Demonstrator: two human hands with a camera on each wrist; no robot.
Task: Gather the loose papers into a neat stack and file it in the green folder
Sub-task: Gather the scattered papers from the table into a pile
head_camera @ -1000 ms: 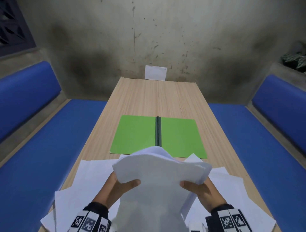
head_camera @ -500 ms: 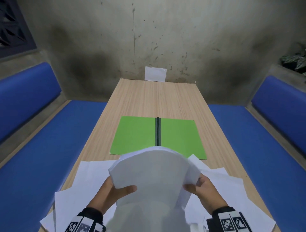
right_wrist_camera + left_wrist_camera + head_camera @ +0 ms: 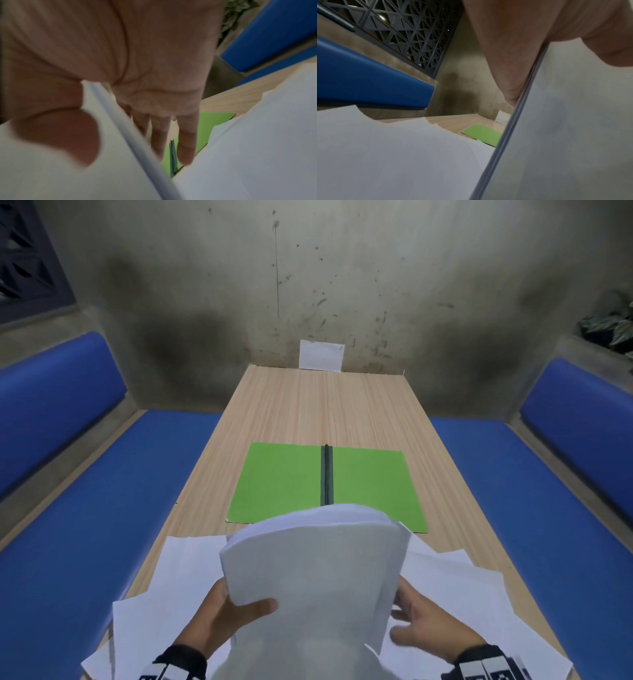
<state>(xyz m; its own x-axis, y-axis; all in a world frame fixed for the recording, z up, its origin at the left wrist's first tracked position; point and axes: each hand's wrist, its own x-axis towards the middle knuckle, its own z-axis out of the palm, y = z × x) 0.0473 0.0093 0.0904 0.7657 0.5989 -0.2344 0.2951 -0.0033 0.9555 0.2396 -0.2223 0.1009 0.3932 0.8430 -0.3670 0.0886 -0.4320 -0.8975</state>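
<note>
From the head view, the left hand (image 3: 222,616) pinches a bundle of papers (image 3: 315,570) at its left edge, thumb on the near face and fingers behind, and holds it raised above the near end of the worktop (image 3: 322,409). The right hand (image 3: 423,623) sits at the bundle's right edge with fingers spread and fairly straight, seemingly patting the edge rather than gripping. More loose sheets (image 3: 171,587) lie fanned on the worktop beneath both hands, and the green folder (image 3: 281,484) lies open and flat just beyond them. The left wrist view shows the thumb (image 3: 594,40) pressed on the bundle (image 3: 573,128), whose sheet edges look close to level along that side. The right wrist view shows the right hand's fingers (image 3: 186,142) extended behind the bundle (image 3: 51,169) and the thumb (image 3: 56,135) laid on its near face; how firmly it presses I cannot tell. The step in hand looks like squaring the bundle. To do it well, the left pinch should loosen a little so sheets can slide, the right palm should tap the side edge flat, and the bottom edge should be knocked on the worktop. The sheets left lying there need gathering in before anything goes to the folder.
</note>
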